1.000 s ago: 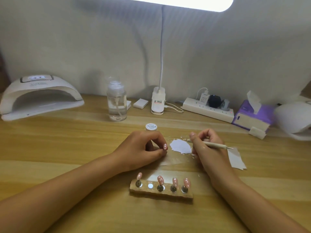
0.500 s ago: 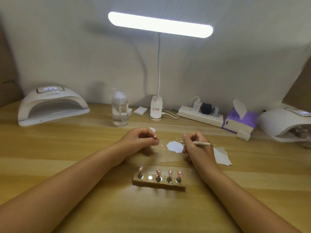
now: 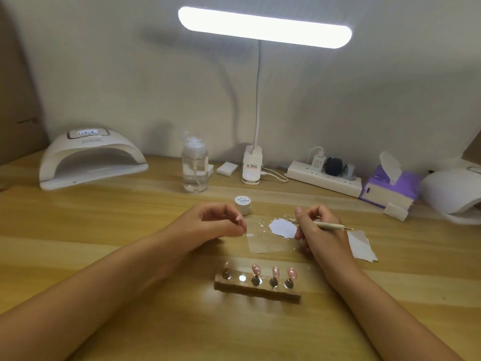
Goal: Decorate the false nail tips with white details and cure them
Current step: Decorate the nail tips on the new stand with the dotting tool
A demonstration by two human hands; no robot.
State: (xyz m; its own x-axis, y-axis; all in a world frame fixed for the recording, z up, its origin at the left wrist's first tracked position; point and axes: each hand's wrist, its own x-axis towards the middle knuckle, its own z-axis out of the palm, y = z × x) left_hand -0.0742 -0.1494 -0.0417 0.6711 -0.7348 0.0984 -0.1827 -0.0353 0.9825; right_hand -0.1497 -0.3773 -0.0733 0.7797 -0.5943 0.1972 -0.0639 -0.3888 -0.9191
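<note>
A wooden holder (image 3: pixel 257 289) near the front of the desk carries several pink false nail tips (image 3: pixel 256 269) on metal pegs; its second slot (image 3: pixel 242 278) is bare. My left hand (image 3: pixel 213 226) is curled, and its fingertips pinch something small and pinkish that is mostly hidden. My right hand (image 3: pixel 318 231) grips a thin cream dotting pen (image 3: pixel 331 225) like a pencil, its rear tip pointing right. Between my hands, a white gel patch (image 3: pixel 283 227) is spread on a clear sheet (image 3: pixel 263 246). A small jar of white gel (image 3: pixel 242 204) stands just behind my left hand.
A white curing lamp (image 3: pixel 88 158) sits at the back left and another (image 3: pixel 455 195) at the right edge. Along the wall are a pump bottle (image 3: pixel 195 169), a lit desk lamp (image 3: pixel 265 27), a power strip (image 3: pixel 322 177) and a purple tissue box (image 3: pixel 390 187). White wipes (image 3: pixel 361 246) lie right of my right hand.
The view has tilted up and pulled back, showing the whole lamp bar. My left hand has drawn slightly left off the clear sheet, uncovering the jar. My right hand still holds the pen.
</note>
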